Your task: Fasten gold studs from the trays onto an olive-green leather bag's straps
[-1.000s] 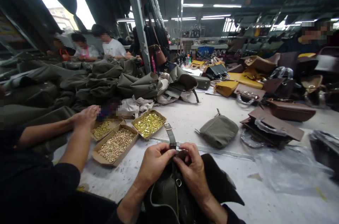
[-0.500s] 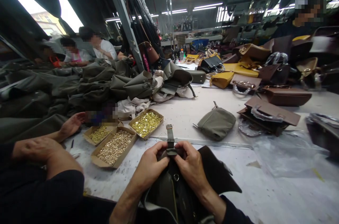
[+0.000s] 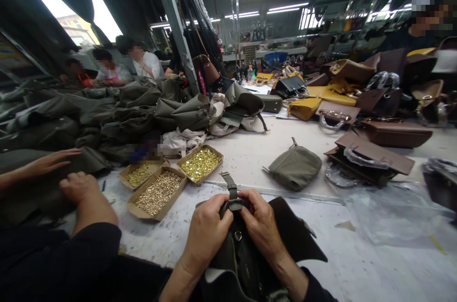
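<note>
A dark olive bag (image 3: pixel 246 256) lies at the table's near edge, in front of me. A short strap (image 3: pixel 230 185) with a metal buckle at its tip sticks up from its top, between my hands. My left hand (image 3: pixel 210 226) is closed, thumb and fingers pinching the bag's top edge at the strap's base. From the other side, my right hand (image 3: pixel 262 223) pinches the same spot. Just below them a small metal ring (image 3: pixel 238 236) shows on the bag. The dark flap (image 3: pixel 294 233) spreads to the right.
Left of my hands stand cardboard boxes (image 3: pixel 157 197) of small metal fittings. A co-worker's hands (image 3: pixel 80 187) handle olive material (image 3: pixel 71 173). An olive pouch (image 3: pixel 294 166) lies ahead; brown handbags (image 3: pixel 378 154) and clear plastic sheeting (image 3: pixel 396 211) lie at the right.
The strap's buckle end has tipped to the left, while both my hands keep their pinch. The co-worker's hands have moved apart and now touch the olive material. My view has shifted slightly.
</note>
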### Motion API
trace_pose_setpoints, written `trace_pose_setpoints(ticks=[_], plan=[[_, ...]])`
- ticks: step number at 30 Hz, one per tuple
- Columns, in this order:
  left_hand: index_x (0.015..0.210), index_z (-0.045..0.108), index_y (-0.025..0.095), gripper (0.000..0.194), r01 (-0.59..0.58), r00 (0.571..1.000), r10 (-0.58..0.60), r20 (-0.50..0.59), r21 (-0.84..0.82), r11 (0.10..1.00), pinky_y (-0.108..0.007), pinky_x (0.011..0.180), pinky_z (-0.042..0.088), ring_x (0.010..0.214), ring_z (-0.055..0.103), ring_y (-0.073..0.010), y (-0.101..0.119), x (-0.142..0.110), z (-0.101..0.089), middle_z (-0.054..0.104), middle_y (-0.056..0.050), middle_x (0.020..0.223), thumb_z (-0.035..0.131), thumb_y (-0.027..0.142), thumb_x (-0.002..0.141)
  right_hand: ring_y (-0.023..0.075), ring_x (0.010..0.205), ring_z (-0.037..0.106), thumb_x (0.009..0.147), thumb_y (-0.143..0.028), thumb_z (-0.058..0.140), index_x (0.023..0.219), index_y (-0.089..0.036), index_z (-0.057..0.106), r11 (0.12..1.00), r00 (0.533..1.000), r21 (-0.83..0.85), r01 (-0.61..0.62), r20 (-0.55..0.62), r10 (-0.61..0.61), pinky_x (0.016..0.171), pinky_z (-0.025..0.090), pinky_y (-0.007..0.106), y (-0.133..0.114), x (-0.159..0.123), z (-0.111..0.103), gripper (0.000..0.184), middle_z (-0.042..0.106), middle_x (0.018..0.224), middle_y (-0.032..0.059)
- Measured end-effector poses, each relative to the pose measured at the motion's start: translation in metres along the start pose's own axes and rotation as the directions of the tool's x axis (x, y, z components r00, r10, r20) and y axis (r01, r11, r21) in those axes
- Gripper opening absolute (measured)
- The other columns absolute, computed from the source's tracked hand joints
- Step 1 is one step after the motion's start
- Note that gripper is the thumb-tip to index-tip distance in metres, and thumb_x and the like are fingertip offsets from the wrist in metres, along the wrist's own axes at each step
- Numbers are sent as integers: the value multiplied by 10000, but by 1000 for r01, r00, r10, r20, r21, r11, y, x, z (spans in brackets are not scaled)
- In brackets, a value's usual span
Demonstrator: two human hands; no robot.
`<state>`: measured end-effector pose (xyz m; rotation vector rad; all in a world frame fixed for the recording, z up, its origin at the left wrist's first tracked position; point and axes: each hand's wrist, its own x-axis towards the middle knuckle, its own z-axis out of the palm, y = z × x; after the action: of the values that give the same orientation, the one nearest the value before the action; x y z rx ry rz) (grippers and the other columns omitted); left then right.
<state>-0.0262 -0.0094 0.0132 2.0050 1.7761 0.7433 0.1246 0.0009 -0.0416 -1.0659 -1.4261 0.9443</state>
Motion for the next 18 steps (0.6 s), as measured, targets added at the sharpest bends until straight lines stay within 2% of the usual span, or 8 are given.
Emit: trace_pose_setpoints(ticks=[3, 6, 11, 13, 16, 18], plan=[[1065, 703, 220, 246, -126, 984, 131, -120, 44, 991, -342, 862, 550, 967, 740, -239, -6, -5, 9, 779, -41, 1022, 545, 134, 898, 202, 952, 637, 922, -147, 593, 1131, -238, 723, 999, 999, 41, 20, 32, -22, 852, 475, 292, 0, 2, -1, 262, 684, 1000, 26], [1028, 677, 212, 204, -226, 943, 244, -226, 99, 969, -325, 787, 554, 880, 735, -227, -11, -8, 16, 759, -35, 938, 544, 117, 906, 197, 925, 627, 920, -153, 614, 1193, -270, 740, 992, 998, 120, 22, 51, -29, 844, 490, 293, 2, 3, -2, 322, 662, 978, 19], [1115, 651, 202, 248, -365, 865, 381, -327, 112, 924, -328, 874, 578, 964, 721, -213, -20, -10, 24, 751, -48, 1005, 558, 70, 926, 190, 931, 628, 908, -166, 656, 1226, -333, 752, 947, 994, 317, -56, 105, 24, 866, 518, 297, 8, -1, -3, 372, 621, 989, 6], [1125, 640, 202, 251, -409, 840, 421, -343, 109, 906, -323, 892, 582, 981, 715, -204, -25, -13, 26, 748, -50, 1012, 564, 58, 935, 188, 916, 625, 910, -190, 678, 1173, -338, 774, 927, 992, 368, -75, 123, 31, 850, 520, 294, 11, -4, -5, 317, 614, 974, 3], [1109, 625, 196, 253, -462, 796, 473, -378, 126, 878, -310, 867, 586, 930, 705, -190, -32, -20, 31, 743, -50, 965, 571, 30, 927, 194, 884, 607, 929, -242, 702, 994, -311, 822, 934, 991, 352, -66, 131, 21, 804, 503, 289, 15, -8, -9, 152, 613, 898, 12], [1136, 623, 183, 274, -501, 755, 522, -396, 164, 850, -319, 870, 589, 910, 698, -190, -36, -25, 35, 748, -62, 964, 576, 20, 920, 195, 864, 608, 933, -280, 725, 896, -295, 832, 937, 988, 345, -60, 153, 7, 773, 500, 289, 17, -10, -12, 114, 619, 888, 24]])
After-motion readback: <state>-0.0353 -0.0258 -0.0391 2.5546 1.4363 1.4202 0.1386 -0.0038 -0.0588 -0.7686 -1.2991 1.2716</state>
